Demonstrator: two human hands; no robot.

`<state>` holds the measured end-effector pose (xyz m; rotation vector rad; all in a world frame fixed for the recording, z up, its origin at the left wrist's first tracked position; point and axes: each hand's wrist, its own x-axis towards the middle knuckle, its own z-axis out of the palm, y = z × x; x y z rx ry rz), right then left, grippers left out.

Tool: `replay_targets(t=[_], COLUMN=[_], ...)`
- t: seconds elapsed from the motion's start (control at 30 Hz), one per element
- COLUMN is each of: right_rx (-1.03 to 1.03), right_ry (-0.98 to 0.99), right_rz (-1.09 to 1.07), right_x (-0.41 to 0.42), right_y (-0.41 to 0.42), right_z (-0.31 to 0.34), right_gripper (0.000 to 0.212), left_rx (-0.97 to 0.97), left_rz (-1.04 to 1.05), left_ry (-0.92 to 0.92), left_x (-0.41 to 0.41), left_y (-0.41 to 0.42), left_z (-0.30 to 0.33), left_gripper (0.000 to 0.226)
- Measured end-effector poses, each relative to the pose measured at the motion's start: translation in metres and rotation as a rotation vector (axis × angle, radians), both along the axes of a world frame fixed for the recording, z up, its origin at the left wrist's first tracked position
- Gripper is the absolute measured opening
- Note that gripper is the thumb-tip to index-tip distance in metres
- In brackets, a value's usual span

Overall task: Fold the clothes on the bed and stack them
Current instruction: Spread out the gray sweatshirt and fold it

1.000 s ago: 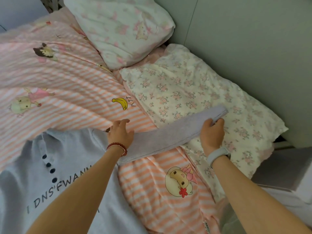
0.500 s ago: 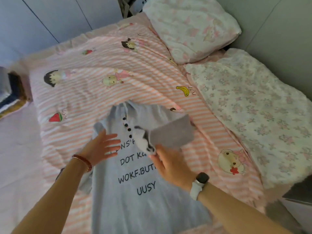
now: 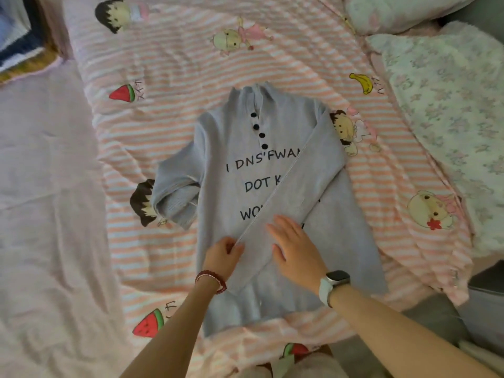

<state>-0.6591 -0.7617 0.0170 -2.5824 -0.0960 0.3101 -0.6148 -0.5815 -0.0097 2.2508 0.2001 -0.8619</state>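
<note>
1. Pink-and-white striped bedding with cartoon children, watermelon slices and a banana printed on it (image 3: 191,66) covers the bed and fills most of the view.
2. At its middle lies a pale grey knitted sweater with four dark buttons at the neck and black lettering on the chest (image 3: 234,148), spread front-up with the collar pointing away from the person.
3. One long grey sleeve (image 3: 297,192) is folded diagonally across the chest, running from the far shoulder down toward the hem and hiding the ends of the printed lines.
4. The other sleeve (image 3: 174,197) sits bunched beside the body of the sweater, over a cartoon head.
5. The left hand (image 3: 222,255), with a red beaded bracelet (image 3: 211,279) at the wrist, has its fingers curled at the cuff end of the folded sleeve and pinches its edge.
6. The right hand (image 3: 296,249), wearing a white-strapped smartwatch (image 3: 334,285), lies flat on the same sleeve with fingers straight and spread, pressing it down just beside the left hand.
7. A white floral quilt (image 3: 450,118) lies along the right, a pale floral pillow (image 3: 395,12) sits at the top right, and a plain lilac sheet (image 3: 41,186) spreads on the left.
8. A stack of folded fabrics (image 3: 19,42) shows at the upper left corner.
</note>
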Motion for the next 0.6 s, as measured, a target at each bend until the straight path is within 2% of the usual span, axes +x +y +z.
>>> replay_targets(t=[0.13,0.17,0.23,0.3,0.37,0.43,0.53,0.6], right_rx=[-0.235,-0.29,-0.298,-0.233,-0.165,-0.137,-0.135,-0.12], right_ry=[0.184,0.222,0.225,0.152,0.093,0.092,0.134,0.158], right_rz=[0.146,0.155,0.065,-0.066,-0.113,-0.112,-0.115,-0.134], right_x=[0.008,0.01,0.015,0.025,0.034,0.041,0.047,0.051], right_y=[0.018,0.023,0.033,0.043,0.05,0.055,0.056,0.056], right_z=[-0.015,-0.018,-0.02,-0.017,-0.017,-0.018,-0.02,-0.019], right_gripper=[0.05,0.051,0.045,0.038,0.034,0.033,0.035,0.035], left_rx=[0.045,0.073,0.102,0.029,-0.067,-0.138,-0.231,-0.169], left_rz=[0.08,0.169,0.489,0.755,0.76,0.758,0.925,0.974], left_ry=[-0.227,-0.288,-0.33,-0.217,-0.119,-0.16,-0.353,-0.58], left_x=[0.003,0.011,0.032,0.058,0.077,0.09,0.103,0.113], left_y=[0.031,0.042,0.065,0.082,0.089,0.089,0.095,0.107], left_z=[0.003,0.003,0.004,0.001,-0.004,-0.003,0.012,0.028], left_gripper=[0.01,0.019,0.043,0.053,0.04,0.017,0.006,0.002])
